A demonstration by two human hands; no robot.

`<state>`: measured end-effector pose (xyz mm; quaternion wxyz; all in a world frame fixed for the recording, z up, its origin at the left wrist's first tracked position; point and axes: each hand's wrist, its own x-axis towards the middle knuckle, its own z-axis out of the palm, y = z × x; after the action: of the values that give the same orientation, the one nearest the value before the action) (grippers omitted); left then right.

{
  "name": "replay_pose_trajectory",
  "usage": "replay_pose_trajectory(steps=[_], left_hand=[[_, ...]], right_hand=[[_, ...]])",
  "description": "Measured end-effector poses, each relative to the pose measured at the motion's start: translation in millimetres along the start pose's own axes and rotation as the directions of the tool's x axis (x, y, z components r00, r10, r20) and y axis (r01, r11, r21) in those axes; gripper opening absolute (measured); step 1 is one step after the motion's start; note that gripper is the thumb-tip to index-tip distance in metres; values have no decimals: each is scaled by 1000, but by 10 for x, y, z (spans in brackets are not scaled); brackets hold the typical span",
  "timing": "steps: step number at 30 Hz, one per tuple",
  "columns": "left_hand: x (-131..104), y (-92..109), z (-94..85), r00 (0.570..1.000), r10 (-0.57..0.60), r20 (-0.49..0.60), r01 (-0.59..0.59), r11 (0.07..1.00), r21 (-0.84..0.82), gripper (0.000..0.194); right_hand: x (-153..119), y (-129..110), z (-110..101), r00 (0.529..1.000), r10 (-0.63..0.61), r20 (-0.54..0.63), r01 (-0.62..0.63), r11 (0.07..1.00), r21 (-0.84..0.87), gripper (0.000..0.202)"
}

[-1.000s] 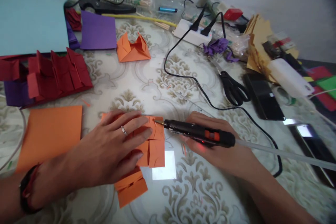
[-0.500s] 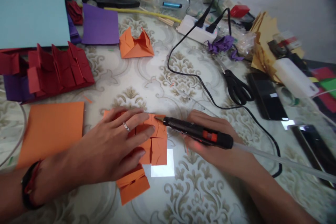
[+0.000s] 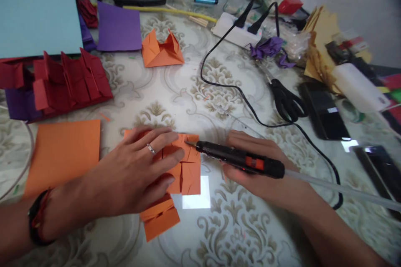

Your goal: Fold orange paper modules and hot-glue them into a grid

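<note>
My left hand (image 3: 134, 167), a ring on one finger, lies with fingers stretched over a folded orange paper piece (image 3: 190, 177) and presses it on the patterned tabletop. My right hand (image 3: 253, 162) is wrapped round a black hot glue gun (image 3: 238, 158) with a red patch, a clear glue stick (image 3: 332, 187) running out of its back. The gun's nozzle tip touches or hovers just over the top right part of the folded piece; I cannot tell which. Below my left hand sits a smaller folded orange piece (image 3: 161, 219). A flat orange sheet (image 3: 64, 150) is left of it.
Red folded paper boxes (image 3: 72, 79) stand at the left, under a light blue sheet (image 3: 37, 12). Behind are a purple square (image 3: 119, 27), an orange folded piece (image 3: 163, 52) and a white power strip (image 3: 234, 29). Black scissors (image 3: 286, 98), a phone (image 3: 324, 110) and a cable lie right.
Both hands and the glue gun hold almost the same place over the orange paper. The view has shifted slightly, with things on the right a little farther right.
</note>
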<state>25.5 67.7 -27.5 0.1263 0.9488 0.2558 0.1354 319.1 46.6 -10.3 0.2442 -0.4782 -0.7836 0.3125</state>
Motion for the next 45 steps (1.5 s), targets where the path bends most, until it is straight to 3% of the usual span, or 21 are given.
replay_pose_trajectory(steps=[34,45], left_hand=[[21,-9,10,999,13,-33,-13,1000,-10,30],[16,14,-24,1000,-15,16,15,1000,-19,28]], right_hand=[[-41,-43,-91,989,-24,148,19,999,36,26],[-129,-1,-158,986,-7,165,2,999,33,25]])
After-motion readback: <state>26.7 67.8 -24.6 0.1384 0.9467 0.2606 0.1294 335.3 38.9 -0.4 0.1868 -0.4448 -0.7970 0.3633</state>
